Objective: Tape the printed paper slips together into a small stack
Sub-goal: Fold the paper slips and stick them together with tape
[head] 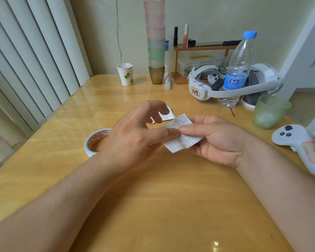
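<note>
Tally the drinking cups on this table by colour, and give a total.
Pink frosted plastic cups: 3, top of the stack
Green-tinted frosted plastic cups: 3, below them
Gold-brown plastic cup: 1, bottom of the stack
White paper cup with green leaf print: 1
Green textured glass cup: 1, standing alone on the right
Total: 9

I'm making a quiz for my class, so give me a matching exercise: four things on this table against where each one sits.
Things:
1. White roll of tape
2. Printed paper slip
3. Green textured glass cup
4. White paper cup with leaf print

Places:
A. far, near the blinds
B. right, by the white controller
C. held between both hands
D. on the table behind the left hand

Pairs: 1-D, 2-C, 3-B, 4-A
</note>
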Action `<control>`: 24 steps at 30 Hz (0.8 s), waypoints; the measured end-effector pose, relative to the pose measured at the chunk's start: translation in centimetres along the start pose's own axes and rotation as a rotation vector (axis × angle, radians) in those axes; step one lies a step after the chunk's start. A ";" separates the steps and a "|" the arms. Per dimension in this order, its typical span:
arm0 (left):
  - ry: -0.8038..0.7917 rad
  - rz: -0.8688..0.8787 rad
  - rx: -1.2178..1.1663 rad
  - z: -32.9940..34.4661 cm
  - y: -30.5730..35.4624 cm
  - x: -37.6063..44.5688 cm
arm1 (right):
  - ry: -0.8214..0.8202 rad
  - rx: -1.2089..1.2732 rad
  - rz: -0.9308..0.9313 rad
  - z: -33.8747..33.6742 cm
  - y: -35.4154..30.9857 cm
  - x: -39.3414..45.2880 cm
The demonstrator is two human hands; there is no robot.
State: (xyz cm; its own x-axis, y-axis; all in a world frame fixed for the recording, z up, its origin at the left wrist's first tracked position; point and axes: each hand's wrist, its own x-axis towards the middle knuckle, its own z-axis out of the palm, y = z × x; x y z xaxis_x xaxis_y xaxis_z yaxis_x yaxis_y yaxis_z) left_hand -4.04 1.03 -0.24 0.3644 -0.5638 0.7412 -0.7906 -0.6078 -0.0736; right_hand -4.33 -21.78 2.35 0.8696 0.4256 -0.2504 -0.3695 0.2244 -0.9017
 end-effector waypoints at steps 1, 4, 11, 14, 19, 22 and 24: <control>0.005 -0.004 -0.001 0.0 0.0 0.0 | 0.000 -0.001 0.001 0.0 0.0 0.0; 0.026 -0.013 -0.007 0.1 0.0 0.0 | -0.009 0.010 -0.007 -0.1 -0.1 0.1; 0.084 -0.030 -0.022 0.1 0.3 -0.1 | -0.024 -0.015 -0.030 -0.1 -0.3 -0.1; 0.072 -0.047 -0.046 0.2 0.2 -0.2 | -0.032 -0.037 -0.033 -0.2 -0.4 -0.3; 0.060 -0.063 -0.065 0.3 0.2 -0.4 | -0.010 -0.056 -0.024 -0.1 -0.5 -0.3; 0.060 -0.062 -0.056 0.4 0.3 -0.3 | -0.025 -0.068 -0.003 -0.1 -0.7 -0.5; 0.070 -0.053 -0.058 0.4 0.4 -0.2 | -0.033 -0.069 0.002 -0.1 -0.7 -0.6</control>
State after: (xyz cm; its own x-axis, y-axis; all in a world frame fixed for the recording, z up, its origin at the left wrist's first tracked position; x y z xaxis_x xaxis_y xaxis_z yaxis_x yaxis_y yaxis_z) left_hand -4.27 0.70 -0.69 0.3730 -0.4899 0.7880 -0.7990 -0.6013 0.0043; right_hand -4.55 -22.25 3.15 0.8574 0.4546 -0.2413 -0.3467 0.1636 -0.9236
